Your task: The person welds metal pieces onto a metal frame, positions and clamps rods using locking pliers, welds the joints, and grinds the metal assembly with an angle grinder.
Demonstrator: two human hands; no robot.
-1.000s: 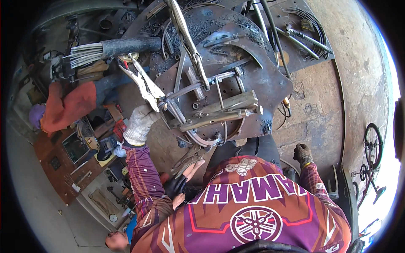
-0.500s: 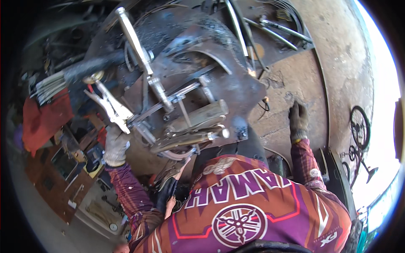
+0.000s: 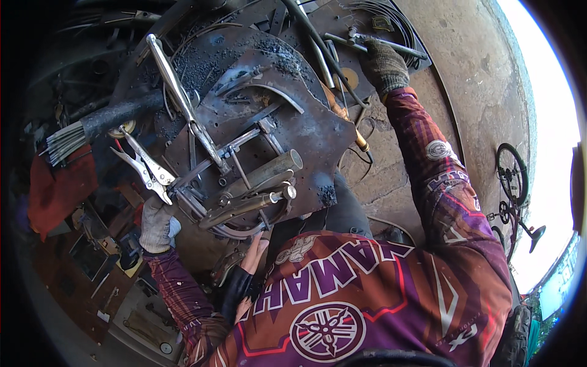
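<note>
My left hand (image 3: 159, 225), in a grey work glove, curls its fingers beneath the end of a welded metal frame (image 3: 247, 139); what they grip is hidden. Beside it, silver locking pliers (image 3: 151, 171) clamp onto that frame end. A second, longer clamp (image 3: 177, 85) stands across the frame's far side. My right hand (image 3: 386, 66), also gloved, reaches to the far right of the work surface. Its fingers bend over the handle of a metal hammer (image 3: 411, 51) with a crosswise head. One metal rod (image 3: 339, 41) passes under the same hand.
A brown metal plate (image 3: 324, 131) with dark grit carries the frame and a short pipe (image 3: 284, 165). A copper-coloured torch (image 3: 362, 142) lies near its right edge. Coiled wire (image 3: 400, 24) sits far right, bundled rods (image 3: 64, 144) at left. A bicycle (image 3: 513, 177) stands outside.
My right hand has swung forward from over the floor to the hammer. My left hand stays by the frame end. The view has shifted slightly.
</note>
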